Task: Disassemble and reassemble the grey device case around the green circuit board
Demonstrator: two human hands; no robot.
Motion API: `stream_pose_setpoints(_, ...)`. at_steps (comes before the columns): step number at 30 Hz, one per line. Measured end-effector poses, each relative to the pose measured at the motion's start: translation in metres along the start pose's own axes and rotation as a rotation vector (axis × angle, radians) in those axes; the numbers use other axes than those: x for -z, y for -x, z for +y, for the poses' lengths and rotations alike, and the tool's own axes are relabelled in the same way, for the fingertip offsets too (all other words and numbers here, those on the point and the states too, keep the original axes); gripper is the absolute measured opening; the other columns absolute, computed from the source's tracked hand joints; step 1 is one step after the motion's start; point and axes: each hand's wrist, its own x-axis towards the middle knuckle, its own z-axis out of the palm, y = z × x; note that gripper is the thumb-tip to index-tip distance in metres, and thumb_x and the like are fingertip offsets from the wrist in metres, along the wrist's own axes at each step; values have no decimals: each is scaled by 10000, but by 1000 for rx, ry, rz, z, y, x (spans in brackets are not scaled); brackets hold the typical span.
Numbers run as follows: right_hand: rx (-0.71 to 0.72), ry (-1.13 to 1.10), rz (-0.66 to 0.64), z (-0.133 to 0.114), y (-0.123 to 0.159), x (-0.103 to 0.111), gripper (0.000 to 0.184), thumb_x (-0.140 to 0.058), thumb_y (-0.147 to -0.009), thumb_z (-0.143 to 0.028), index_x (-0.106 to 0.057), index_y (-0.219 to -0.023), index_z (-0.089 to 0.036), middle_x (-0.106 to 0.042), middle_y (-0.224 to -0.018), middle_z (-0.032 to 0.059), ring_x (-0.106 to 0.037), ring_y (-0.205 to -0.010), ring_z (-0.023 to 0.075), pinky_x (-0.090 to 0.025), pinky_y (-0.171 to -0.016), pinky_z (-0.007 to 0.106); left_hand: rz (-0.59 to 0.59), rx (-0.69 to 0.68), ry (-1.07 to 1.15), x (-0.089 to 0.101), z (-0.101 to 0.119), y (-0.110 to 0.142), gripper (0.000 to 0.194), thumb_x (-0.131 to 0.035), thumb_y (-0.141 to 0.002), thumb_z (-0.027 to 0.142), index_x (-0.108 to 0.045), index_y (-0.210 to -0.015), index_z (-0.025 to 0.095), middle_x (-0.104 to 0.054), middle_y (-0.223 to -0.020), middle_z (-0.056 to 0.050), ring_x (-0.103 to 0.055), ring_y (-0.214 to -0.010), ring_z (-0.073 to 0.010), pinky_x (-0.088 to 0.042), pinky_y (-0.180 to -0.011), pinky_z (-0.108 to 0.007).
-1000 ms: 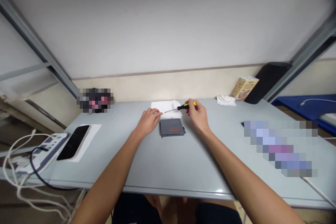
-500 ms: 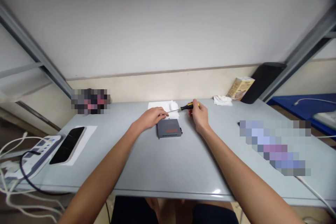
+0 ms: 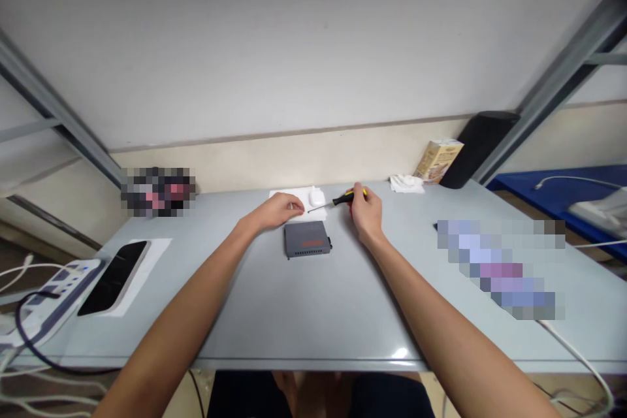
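Evidently the screwdriver (image 3: 339, 200) was light and stiff, best held by its thick handle, where the right hand (image 3: 367, 214) gripped it beyond the gray box's (image 3: 307, 238) far right corner. Its tip pointed toward the left hand (image 3: 277, 210), beyond the box's far left corner, fingers drawn narrow; whether they pinched anything, I couldn't tell.

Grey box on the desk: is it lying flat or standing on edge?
Flat. The grey box lies on the desk with its broad, red-marked face up and its low, slotted side toward the near edge.
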Motion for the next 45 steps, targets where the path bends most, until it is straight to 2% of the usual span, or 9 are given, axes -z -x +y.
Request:
stream_pose_setpoints(3,-25,-25,-56,-3,3,-2,614,-496,-896,-764,-701,-808,-192,-574,-562,-6,-507,-532,168,-409,-566,305,176,41,-72,2,-15,14,234,-601,-914,305,-795,-946,179,-770,-933,-74,-662,-799,-202,-524,-767,-314)
stream_pose_setpoints(6,3,-21,-191,-5,9,-5,615,-551,-875,-769,-736,-893,-183,-583,-582,-10,-512,-549,163,-403,-581,299,253,24,-101,-1,-27,26,257,-587,-948,332,-795,-981,187,-756,-986,-83,-646,-822,-202,-532,-822,-335)
stream_pose_setpoints(11,80,16,-349,-12,21,-11,604,-564,-888,-743,-756,-1001,-181,-615,-634,-10,-527,-586,159,-415,-623,294,284,-16,-100,-6,-33,32,289,-581,-991,368,-793,-1091,198,-732,-1061,-83,-655,-881,-205,-532,-877,-343)
stream_pose_setpoints(15,121,45,-419,-14,27,-11,609,-561,-892,-741,-761,-1026,-181,-627,-657,-7,-510,-574,154,-417,-625,299,266,-36,-114,-7,-34,33,267,-580,-1003,357,-798,-1042,209,-721,-1031,-73,-668,-910,-211,-529,-897,-351)
stream_pose_setpoints(21,50,83,-297,-9,21,-8,667,-502,-898,-787,-764,-961,-177,-612,-612,-1,-527,-592,169,-406,-626,297,273,-1,-96,-8,-30,36,254,-581,-1006,343,-798,-1003,210,-721,-1043,-68,-675,-922,-216,-528,-888,-351)
stream_pose_setpoints(26,90,169,-195,-8,13,-1,724,-488,-862,-837,-748,-865,-162,-678,-685,50,-559,-649,191,-408,-671,315,277,30,-118,-9,-28,37,254,-572,-1011,341,-797,-1022,222,-726,-1081,-63,-676,-918,-210,-529,-859,-339)
stream_pose_setpoints(38,94,254,-148,-2,3,4,741,-450,-865,-841,-736,-866,-158,-739,-786,104,-573,-687,207,-414,-729,334,304,86,-139,-14,-24,38,247,-560,-1005,301,-787,-1008,203,-717,-1093,-75,-680,-912,-214,-528,-845,-340)
stream_pose_setpoints(45,102,270,-132,-4,3,4,668,-489,-870,-799,-723,-863,-174,-718,-742,78,-562,-667,203,-410,-707,331,305,65,-121,-17,-21,37,255,-555,-1003,298,-791,-1000,201,-709,-1063,-79,-686,-935,-221,-532,-881,-341)
